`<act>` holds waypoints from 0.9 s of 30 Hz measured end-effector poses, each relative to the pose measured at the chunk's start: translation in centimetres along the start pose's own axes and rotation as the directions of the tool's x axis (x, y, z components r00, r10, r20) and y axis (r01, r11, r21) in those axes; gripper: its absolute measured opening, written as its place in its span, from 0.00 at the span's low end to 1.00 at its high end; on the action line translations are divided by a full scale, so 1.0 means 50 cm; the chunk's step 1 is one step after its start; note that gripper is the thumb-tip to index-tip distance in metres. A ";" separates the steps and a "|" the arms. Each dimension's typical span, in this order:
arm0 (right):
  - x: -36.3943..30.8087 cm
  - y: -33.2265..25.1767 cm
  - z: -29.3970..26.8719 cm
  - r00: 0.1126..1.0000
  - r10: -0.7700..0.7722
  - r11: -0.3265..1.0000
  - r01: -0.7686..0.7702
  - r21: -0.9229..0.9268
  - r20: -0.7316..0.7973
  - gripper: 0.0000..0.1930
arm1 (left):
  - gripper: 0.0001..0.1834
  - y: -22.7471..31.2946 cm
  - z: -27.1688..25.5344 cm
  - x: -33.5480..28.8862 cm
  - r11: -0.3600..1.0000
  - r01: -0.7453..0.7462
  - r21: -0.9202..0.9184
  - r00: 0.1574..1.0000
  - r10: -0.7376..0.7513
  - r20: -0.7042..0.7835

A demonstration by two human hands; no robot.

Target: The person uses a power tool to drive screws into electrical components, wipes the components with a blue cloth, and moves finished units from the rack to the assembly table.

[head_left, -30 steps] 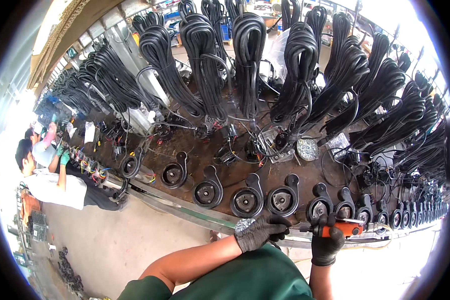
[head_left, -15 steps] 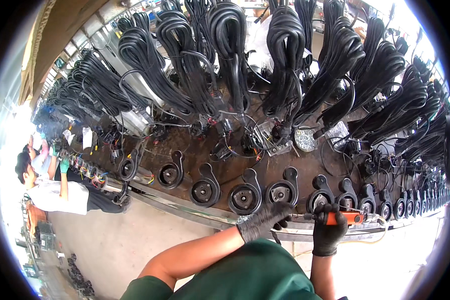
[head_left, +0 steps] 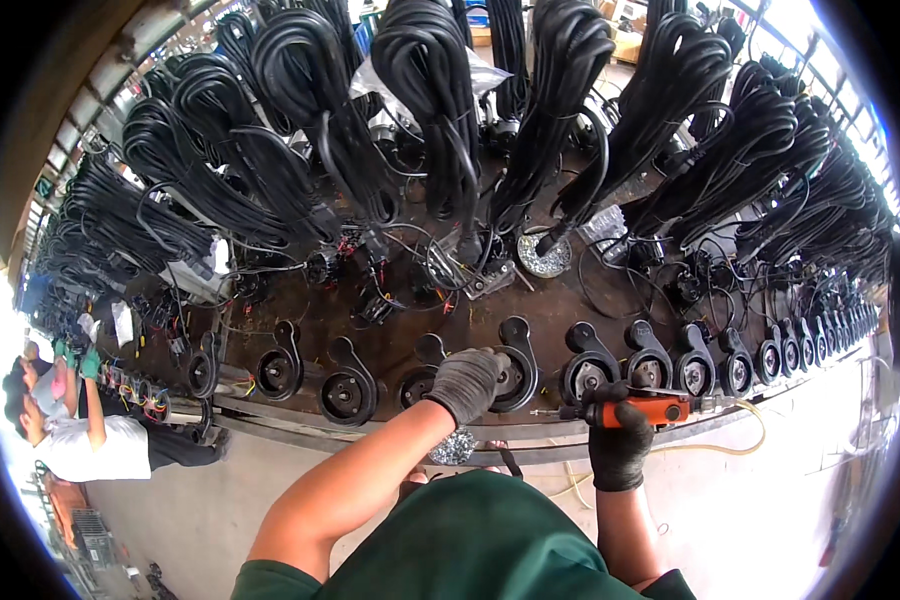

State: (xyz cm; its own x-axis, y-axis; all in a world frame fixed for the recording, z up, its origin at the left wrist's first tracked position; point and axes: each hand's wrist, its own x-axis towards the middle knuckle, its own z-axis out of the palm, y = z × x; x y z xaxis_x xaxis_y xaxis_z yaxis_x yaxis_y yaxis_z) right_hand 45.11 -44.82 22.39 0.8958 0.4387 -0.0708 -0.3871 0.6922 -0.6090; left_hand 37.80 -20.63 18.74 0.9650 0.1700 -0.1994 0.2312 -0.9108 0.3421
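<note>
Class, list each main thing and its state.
Orange and black handheld driver: held, pointing left
Black gloved right grip: closed on driver
Round, stemmed black housings: lined up
Black gloved left grip: at housings, contact unclear
Long black cables: coiled, bundled
Small silvery metal pieces: heaped

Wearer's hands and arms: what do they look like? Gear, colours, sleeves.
Left hand: dark grey glove, ribbed look. Right hand: near-black glove. Both gloves end around the wrist. Forearms uncovered; dark green short sleeves. No markings I can make out.
</note>
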 end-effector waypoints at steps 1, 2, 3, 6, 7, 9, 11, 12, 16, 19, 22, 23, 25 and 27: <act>-0.001 0.007 -0.014 1.000 0.010 1.000 -0.011 -0.005 -0.021 0.27 | 0.17 -0.003 -0.004 0.004 0.998 0.003 -0.065 1.000 -0.001 0.029; -0.003 0.010 -0.023 0.999 0.022 1.000 -0.022 -0.010 -0.041 0.27 | 0.17 -0.006 -0.008 0.000 0.998 -0.003 -0.066 0.999 0.005 0.033; -0.003 0.009 -0.016 1.000 0.015 1.000 -0.015 -0.002 0.001 0.26 | 0.20 -0.012 -0.013 -0.005 0.994 0.016 -0.108 1.000 -0.013 0.026; 0.002 0.003 -0.012 0.997 0.029 0.992 -0.021 -0.126 0.066 0.26 | 0.24 -0.008 -0.027 -0.006 0.993 0.057 -0.104 0.998 -0.052 0.046; 0.003 0.006 -0.013 0.998 0.029 0.992 -0.021 -0.127 0.062 0.26 | 0.22 0.000 -0.040 -0.007 0.997 0.061 -0.054 0.995 -0.057 0.078; 0.006 0.015 -0.015 0.999 0.004 0.996 0.000 -0.095 0.047 0.26 | 0.20 0.003 -0.039 -0.006 0.998 0.067 -0.007 0.992 -0.066 0.110; 0.009 0.019 -0.002 0.999 0.003 0.995 0.002 -0.104 0.051 0.26 | 0.20 0.000 -0.025 -0.002 0.999 0.020 0.040 0.997 -0.023 0.067; 0.009 0.020 0.001 0.999 0.001 0.994 0.005 -0.113 0.052 0.26 | 0.20 0.002 -0.021 0.001 0.999 0.025 0.035 0.997 -0.027 0.070; 0.017 0.032 -0.007 0.998 0.011 0.989 -0.003 -0.146 0.058 0.27 | 0.21 0.005 -0.005 0.023 0.995 0.065 0.074 0.991 -0.073 0.109; 0.022 0.036 0.000 0.996 0.026 0.988 -0.013 -0.152 0.084 0.27 | 0.19 -0.007 -0.004 0.035 0.983 -0.087 0.161 0.985 0.061 0.161; 0.023 0.048 -0.008 0.997 0.003 0.979 0.014 -0.202 0.082 0.26 | 0.18 -0.015 -0.014 0.046 0.983 -0.115 0.146 0.966 0.077 0.248; 0.026 0.049 0.000 0.995 0.002 0.978 0.019 -0.209 0.101 0.26 | 0.19 -0.020 -0.008 0.053 0.977 -0.127 0.172 0.956 0.075 0.282; 0.025 0.053 -0.005 0.993 0.017 0.972 0.010 -0.236 0.114 0.24 | 0.12 -0.030 -0.010 0.056 0.973 -0.167 0.159 0.959 0.123 0.254; 0.025 0.060 0.001 0.994 0.023 0.970 0.004 -0.241 0.111 0.24 | 0.07 -0.038 -0.005 0.058 0.959 -0.235 0.161 0.962 0.205 0.183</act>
State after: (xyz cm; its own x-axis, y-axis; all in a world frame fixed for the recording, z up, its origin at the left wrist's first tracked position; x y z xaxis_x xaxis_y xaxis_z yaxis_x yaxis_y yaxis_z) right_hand 45.06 -42.18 20.50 0.8569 0.5155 0.0028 -0.3196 0.5354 -0.7818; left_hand 40.18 -18.32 17.75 0.9528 -0.0916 -0.2896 -0.0247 -0.9737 0.2266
